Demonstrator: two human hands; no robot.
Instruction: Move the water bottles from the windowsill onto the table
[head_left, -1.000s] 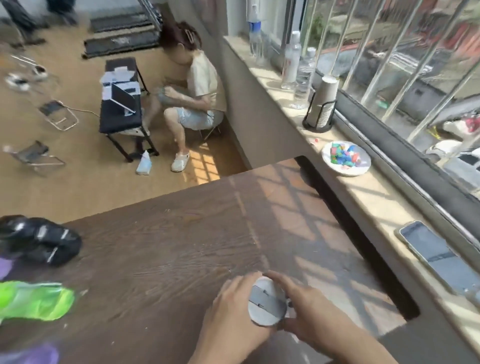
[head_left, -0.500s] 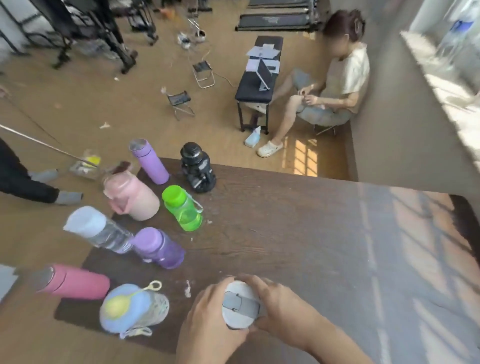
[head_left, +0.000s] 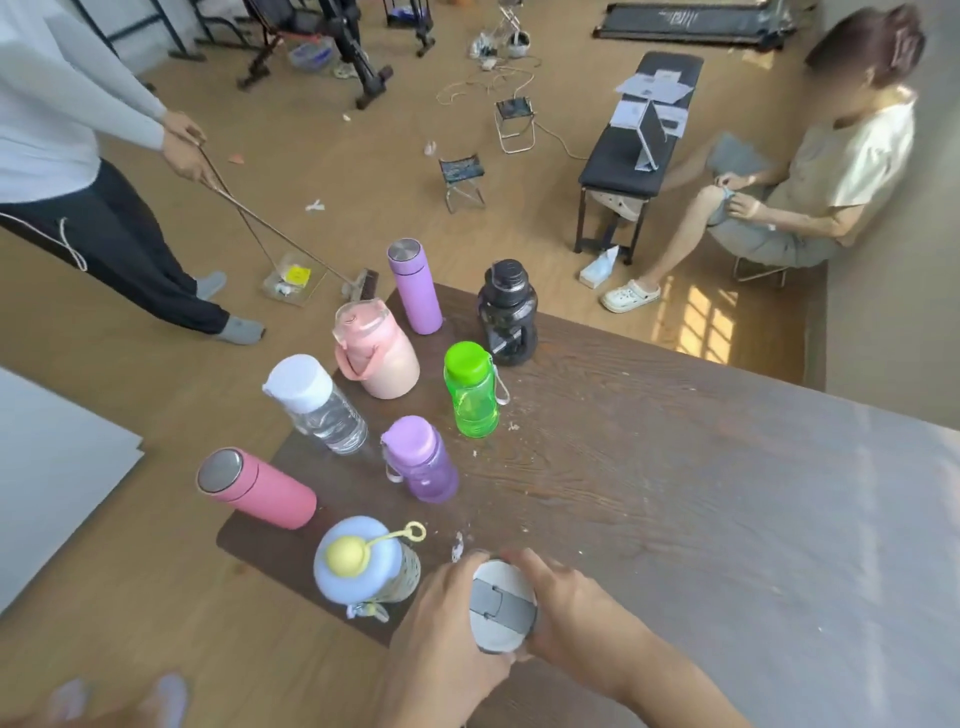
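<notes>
I see the dark wooden bench (head_left: 675, 493) filling most of the view, with eight bottles standing at its left end. At the near edge I have a white bottle with a grey lid strap (head_left: 501, 605) clasped between both palms, upright on or just above the bench top (I cannot tell whether it touches). My left hand (head_left: 441, 639) wraps its left side, fingers curled round the cap; my right hand (head_left: 576, 613) cups the right side, forearm angled in from lower right. Just left stands a blue-lidded bottle (head_left: 363, 569).

The white-lidded bottle (head_left: 501, 608) now sits nearer the blue bottle (head_left: 363, 566).
</notes>
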